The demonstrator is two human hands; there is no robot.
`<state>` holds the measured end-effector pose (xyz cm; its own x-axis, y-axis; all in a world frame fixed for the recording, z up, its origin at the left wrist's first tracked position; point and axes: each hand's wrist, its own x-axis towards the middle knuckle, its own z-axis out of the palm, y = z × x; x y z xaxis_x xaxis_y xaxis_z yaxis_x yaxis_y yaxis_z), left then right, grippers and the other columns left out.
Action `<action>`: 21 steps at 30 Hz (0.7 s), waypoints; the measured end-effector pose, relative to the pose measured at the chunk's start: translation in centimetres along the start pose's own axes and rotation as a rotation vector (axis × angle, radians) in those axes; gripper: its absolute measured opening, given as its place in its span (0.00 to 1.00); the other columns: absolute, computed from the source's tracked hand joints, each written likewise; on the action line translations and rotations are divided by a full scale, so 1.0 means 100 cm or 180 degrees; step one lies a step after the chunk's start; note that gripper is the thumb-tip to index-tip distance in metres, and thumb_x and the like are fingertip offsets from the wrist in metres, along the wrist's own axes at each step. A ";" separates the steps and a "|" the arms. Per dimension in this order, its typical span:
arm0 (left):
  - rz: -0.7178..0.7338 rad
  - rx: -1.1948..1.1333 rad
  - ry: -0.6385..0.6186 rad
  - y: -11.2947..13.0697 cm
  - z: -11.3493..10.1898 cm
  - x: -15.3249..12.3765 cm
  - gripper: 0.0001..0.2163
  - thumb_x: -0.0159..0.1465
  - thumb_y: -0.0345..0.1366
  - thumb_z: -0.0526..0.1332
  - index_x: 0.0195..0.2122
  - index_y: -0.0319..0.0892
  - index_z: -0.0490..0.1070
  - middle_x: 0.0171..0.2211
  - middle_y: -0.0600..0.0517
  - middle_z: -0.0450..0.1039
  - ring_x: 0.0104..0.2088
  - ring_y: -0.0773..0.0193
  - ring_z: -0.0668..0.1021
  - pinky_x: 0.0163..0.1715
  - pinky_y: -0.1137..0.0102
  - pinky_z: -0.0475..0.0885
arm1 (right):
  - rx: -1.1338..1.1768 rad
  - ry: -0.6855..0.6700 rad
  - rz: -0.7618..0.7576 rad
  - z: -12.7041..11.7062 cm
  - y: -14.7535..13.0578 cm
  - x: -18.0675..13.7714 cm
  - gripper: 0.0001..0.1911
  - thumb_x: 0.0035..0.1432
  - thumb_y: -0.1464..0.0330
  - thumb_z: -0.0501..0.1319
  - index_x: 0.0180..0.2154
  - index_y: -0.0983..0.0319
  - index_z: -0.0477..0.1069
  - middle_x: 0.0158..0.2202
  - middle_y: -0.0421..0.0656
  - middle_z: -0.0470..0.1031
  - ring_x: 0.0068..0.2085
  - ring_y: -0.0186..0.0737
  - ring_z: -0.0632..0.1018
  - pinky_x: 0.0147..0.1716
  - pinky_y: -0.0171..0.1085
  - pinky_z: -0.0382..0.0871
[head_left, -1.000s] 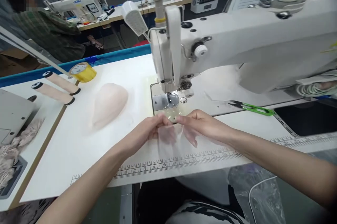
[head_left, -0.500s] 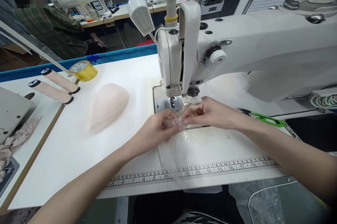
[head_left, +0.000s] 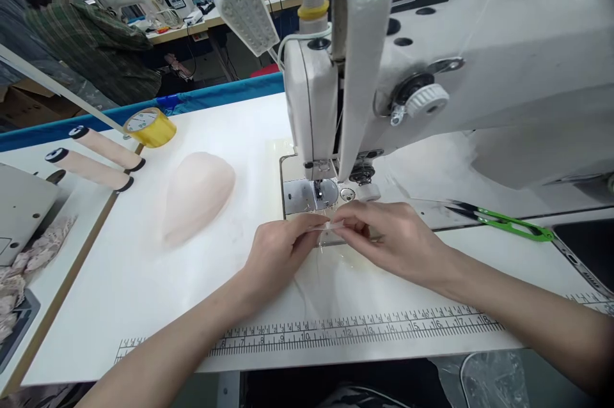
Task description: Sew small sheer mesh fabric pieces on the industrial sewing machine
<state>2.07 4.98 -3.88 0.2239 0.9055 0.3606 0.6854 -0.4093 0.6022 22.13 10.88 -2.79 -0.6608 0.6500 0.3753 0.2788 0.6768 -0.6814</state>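
Note:
My left hand [head_left: 278,251] and my right hand [head_left: 391,238] meet just in front of the sewing machine's needle plate [head_left: 309,194]. Both pinch the top edge of a thin, see-through piece of fabric [head_left: 330,283] that lies on the white table [head_left: 144,280] and hangs toward me. The fingertips nearly touch each other. The white sewing machine [head_left: 432,88] rises right behind the hands.
A pale pink moulded cup [head_left: 194,194] lies left of the machine. A yellow tape roll [head_left: 151,126] and two rolls with black ends [head_left: 96,158] sit far left. Green thread snips [head_left: 508,222] lie at right. A printed ruler [head_left: 336,331] runs along the near edge. Another person [head_left: 81,37] sits at back left.
Both hands have moved forward, up to the needle plate, drawing the thin fabric with them. The fingertips have closed in on each other, and my view has shifted nearer the machine.

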 end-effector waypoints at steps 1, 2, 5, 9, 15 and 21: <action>0.0070 0.0038 0.0079 0.000 0.000 0.000 0.08 0.68 0.30 0.54 0.43 0.42 0.72 0.36 0.52 0.80 0.29 0.68 0.80 0.28 0.74 0.72 | -0.0074 0.0026 -0.0054 0.002 0.001 -0.002 0.09 0.64 0.72 0.57 0.45 0.62 0.72 0.27 0.39 0.74 0.27 0.33 0.74 0.27 0.32 0.67; 0.0117 0.0066 0.0131 0.000 0.000 -0.001 0.07 0.68 0.29 0.55 0.43 0.42 0.72 0.36 0.52 0.80 0.29 0.68 0.80 0.28 0.75 0.73 | -0.0111 0.0025 -0.0064 0.003 0.001 -0.003 0.09 0.64 0.72 0.57 0.46 0.62 0.70 0.26 0.38 0.74 0.27 0.32 0.73 0.26 0.32 0.67; 0.0195 0.0130 0.0194 0.001 0.000 -0.001 0.07 0.68 0.29 0.55 0.42 0.42 0.72 0.34 0.53 0.80 0.28 0.68 0.80 0.27 0.75 0.73 | -0.0104 0.0003 -0.0109 0.003 0.002 -0.004 0.08 0.64 0.72 0.56 0.45 0.62 0.69 0.25 0.37 0.71 0.25 0.31 0.71 0.24 0.31 0.65; 0.0214 0.0146 0.0181 0.001 0.001 -0.001 0.07 0.68 0.29 0.54 0.42 0.42 0.72 0.35 0.52 0.80 0.29 0.67 0.81 0.28 0.75 0.74 | -0.0049 -0.0034 -0.0247 0.001 0.001 -0.003 0.09 0.64 0.73 0.55 0.45 0.61 0.68 0.27 0.37 0.72 0.25 0.30 0.70 0.23 0.31 0.63; 0.0222 0.0158 0.0160 0.000 0.001 -0.002 0.08 0.69 0.31 0.54 0.42 0.42 0.73 0.36 0.51 0.80 0.30 0.67 0.81 0.29 0.74 0.75 | -0.0080 -0.0139 -0.0279 0.001 0.002 -0.004 0.09 0.64 0.73 0.53 0.45 0.61 0.67 0.26 0.37 0.71 0.25 0.30 0.70 0.23 0.31 0.62; 0.0371 0.0359 0.0253 0.004 -0.001 -0.002 0.07 0.70 0.32 0.54 0.43 0.41 0.71 0.31 0.53 0.80 0.26 0.69 0.79 0.26 0.76 0.71 | -0.0095 -0.0212 -0.0276 0.001 0.003 -0.003 0.10 0.64 0.73 0.53 0.46 0.60 0.67 0.25 0.36 0.70 0.23 0.30 0.69 0.23 0.31 0.62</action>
<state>2.23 4.65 -3.67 0.2540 0.8390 0.4811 0.7323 -0.4918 0.4710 22.38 10.85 -3.20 -0.7280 0.5648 0.3887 0.2385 0.7401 -0.6287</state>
